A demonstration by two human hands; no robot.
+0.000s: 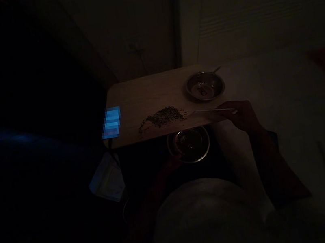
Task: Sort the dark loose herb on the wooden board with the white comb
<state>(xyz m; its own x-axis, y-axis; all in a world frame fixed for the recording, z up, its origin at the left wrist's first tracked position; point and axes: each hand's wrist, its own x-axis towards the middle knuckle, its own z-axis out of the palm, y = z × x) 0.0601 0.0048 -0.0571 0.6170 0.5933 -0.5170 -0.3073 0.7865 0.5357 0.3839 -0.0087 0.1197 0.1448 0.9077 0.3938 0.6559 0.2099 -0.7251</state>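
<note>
The scene is very dark. My right hand [239, 114] is closed around a thin pale stick-like tool [214, 110], whose exact kind I cannot make out. Its tip points left, just above the tabletop [134, 97]. Left of that tip lies a loose heap of small dark grains or seeds [164, 116], thinning into a trail. Below the table's near edge, my left hand [173, 162] grips the rim of a round metal bowl [197, 160]. Dark contents fill the bottom of this bowl. Most of my left hand is lost in shadow.
A second metal bowl [205, 86] stands at the table's right end, with a handle [217, 69] sticking out behind it. A blurred, glowing phone-like screen [111, 122] is at the left edge. A pale flat object [106, 179] lies below left.
</note>
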